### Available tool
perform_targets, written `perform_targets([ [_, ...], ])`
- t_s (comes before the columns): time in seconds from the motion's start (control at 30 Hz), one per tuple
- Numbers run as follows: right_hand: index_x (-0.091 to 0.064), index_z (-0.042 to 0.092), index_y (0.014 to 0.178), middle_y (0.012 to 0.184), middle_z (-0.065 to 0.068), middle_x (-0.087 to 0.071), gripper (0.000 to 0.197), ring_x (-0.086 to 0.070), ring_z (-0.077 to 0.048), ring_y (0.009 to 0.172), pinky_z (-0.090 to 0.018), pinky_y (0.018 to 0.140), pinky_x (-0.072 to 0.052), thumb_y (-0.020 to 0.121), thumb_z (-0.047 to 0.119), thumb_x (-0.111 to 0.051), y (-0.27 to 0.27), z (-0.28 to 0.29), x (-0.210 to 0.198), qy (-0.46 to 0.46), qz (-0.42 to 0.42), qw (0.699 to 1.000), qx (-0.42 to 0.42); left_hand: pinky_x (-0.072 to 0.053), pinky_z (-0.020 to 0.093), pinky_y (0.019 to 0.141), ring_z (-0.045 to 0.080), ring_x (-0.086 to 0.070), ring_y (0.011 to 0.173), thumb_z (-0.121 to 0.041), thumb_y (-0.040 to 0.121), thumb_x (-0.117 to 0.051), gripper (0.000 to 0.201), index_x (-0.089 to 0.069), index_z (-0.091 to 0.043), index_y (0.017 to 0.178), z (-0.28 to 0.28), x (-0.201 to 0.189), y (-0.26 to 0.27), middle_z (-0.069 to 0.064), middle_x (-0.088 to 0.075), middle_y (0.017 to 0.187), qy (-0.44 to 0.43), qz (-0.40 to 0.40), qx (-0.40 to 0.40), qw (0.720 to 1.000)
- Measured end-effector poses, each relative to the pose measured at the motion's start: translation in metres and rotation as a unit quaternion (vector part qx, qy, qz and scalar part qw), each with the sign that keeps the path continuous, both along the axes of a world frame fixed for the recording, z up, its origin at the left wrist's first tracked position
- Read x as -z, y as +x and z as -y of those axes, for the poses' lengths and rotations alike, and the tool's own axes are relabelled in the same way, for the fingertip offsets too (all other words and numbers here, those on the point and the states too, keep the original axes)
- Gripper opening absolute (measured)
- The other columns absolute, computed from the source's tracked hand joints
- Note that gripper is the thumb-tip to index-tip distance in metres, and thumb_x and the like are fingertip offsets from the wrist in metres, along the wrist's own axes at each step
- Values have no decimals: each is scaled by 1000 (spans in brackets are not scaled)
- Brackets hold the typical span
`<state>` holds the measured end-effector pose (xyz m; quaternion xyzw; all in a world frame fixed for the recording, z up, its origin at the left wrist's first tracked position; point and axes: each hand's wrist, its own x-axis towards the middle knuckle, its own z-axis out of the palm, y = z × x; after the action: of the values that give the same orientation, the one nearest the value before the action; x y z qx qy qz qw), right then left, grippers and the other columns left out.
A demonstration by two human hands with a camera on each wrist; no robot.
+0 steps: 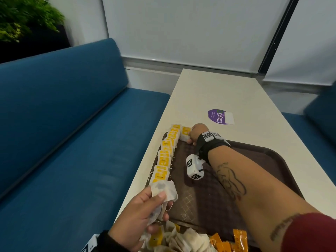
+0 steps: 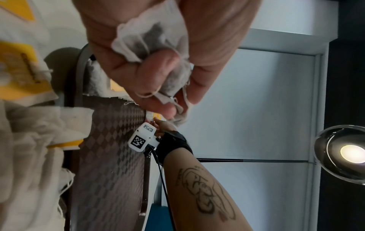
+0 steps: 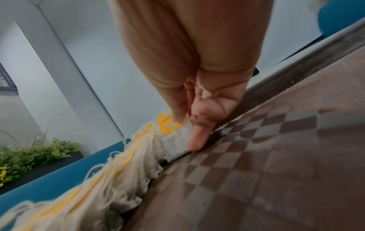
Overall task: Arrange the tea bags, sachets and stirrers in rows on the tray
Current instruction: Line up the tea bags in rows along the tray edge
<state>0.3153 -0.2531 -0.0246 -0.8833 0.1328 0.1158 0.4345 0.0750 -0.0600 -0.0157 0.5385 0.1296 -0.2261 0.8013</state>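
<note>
Your right grip (image 1: 198, 132) pinches a tea bag (image 1: 185, 136) at the brown tray's (image 1: 263, 149) far-left corner, likely starting a second row. Your left grip (image 1: 138, 220) clutches spare tea bags (image 1: 163, 190), ready as supply.

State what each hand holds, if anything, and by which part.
The left hand grips a bunch of tea bags round their middles; right hand pinches the far tea bag by its edge.

The loose tea-bag pile (image 1: 181, 240) and orange sachets (image 1: 240, 240) are cut off by the head view's bottom edge.
</note>
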Motion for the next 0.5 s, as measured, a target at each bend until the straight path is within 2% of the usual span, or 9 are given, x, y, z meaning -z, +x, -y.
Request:
perform_targets([
  [0.03, -50, 16, 73, 84, -6, -59, 21, -59, -13, 62, -15, 44, -47, 91, 7, -57, 3, -1, 2, -8, -9, 1000, 1, -28, 14, 31, 15, -53, 50, -13, 90, -52, 21, -63, -12, 107, 1, 0, 0, 10, -64, 74, 1, 3, 3, 1000],
  [0.1, -51, 11, 76, 77, 0, -62, 18, -61, -16, 68, -24, 65, -55, 91, 8, -60, -1, -5, -3, -33, -20, 999, 3, -27, 14, 31, 14, -53, 50, -13, 90, -51, 21, -63, -11, 108, 2, 2, -1, 8, -64, 72, 6, 7, 7, 1000],
  [0.17, -56, 7, 94, 88, 4, -67, 8, -63, -15, 81, -24, 80, -49, 92, 12, -61, -6, -5, -7, -91, -13, 996, -16, -27, 14, 31, 12, -53, 49, -13, 91, -51, 21, -63, -11, 108, 3, 3, -2, 6, -64, 70, 10, 9, 12, 1000],
  [0.2, -54, 5, 109, 99, 2, -69, 22, -64, -16, 89, -23, 80, -49, 90, 12, -62, -3, -2, -5, -117, 4, 993, -6, -27, 13, 31, 12, -53, 49, -13, 91, -50, 21, -63, -12, 108, 4, 2, -2, 5, -63, 70, 9, 10, 15, 1000],
  [0.23, -48, 5, 120, 108, -3, -67, 36, -63, -20, 91, -25, 73, -51, 88, 8, -64, -7, 1, -7, -129, 31, 991, 4, -27, 13, 30, 12, -52, 49, -12, 92, -50, 21, -63, -11, 107, 4, 1, -2, 6, -63, 69, 5, 11, 17, 1000],
  [0.27, -43, 4, 123, 110, -9, -64, 44, -62, -23, 87, -26, 60, -49, 84, 2, -65, -10, 4, -10, -102, 39, 994, 24, -26, 12, 30, 12, -52, 48, -11, 92, -49, 20, -63, -10, 107, 5, -1, -2, 6, -62, 70, 0, 11, 18, 1000],
  [0.33, -46, 8, 115, 103, -14, -62, 41, -59, -22, 74, -23, 46, -40, 81, -2, -66, -28, 5, -26, -31, 77, 996, 44, -25, 11, 30, 13, -51, 47, -11, 92, -49, 20, -62, -9, 107, 6, -5, -2, 8, -62, 71, -8, 11, 20, 1000],
  [0.4, -54, 12, 101, 91, -12, -63, 23, -58, -15, 63, -20, 42, -36, 84, 3, -65, -58, 1, -48, 27, 72, 996, -45, -26, 12, 30, 12, -51, 47, -12, 92, -48, 19, -62, -9, 105, 6, -8, -2, 8, -62, 72, -8, 11, 25, 1000],
  [0.5, -61, 18, 89, 88, -3, -66, 8, -58, -8, 65, -17, 44, -33, 86, 13, -66, -118, -11, -81, 77, 29, 970, -227, -25, 12, 30, 11, -50, 46, -13, 93, -48, 14, -62, -12, 95, 7, -15, -3, 6, -61, 69, 3, 18, 42, 999],
])
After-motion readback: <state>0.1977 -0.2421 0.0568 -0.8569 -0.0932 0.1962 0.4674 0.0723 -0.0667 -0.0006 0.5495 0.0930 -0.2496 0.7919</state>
